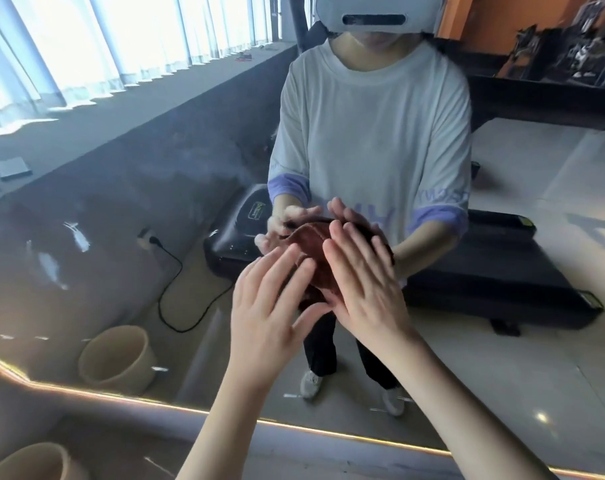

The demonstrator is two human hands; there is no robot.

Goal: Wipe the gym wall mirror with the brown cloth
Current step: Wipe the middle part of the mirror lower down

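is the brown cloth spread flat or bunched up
Bunched: the brown cloth is a rounded wad pressed under the right hand, whose fingers lie flat.

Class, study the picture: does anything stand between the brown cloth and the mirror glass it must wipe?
Nothing visible does. The brown cloth lies against the mirror, pressed there by the right hand, with the left hand at its edge.
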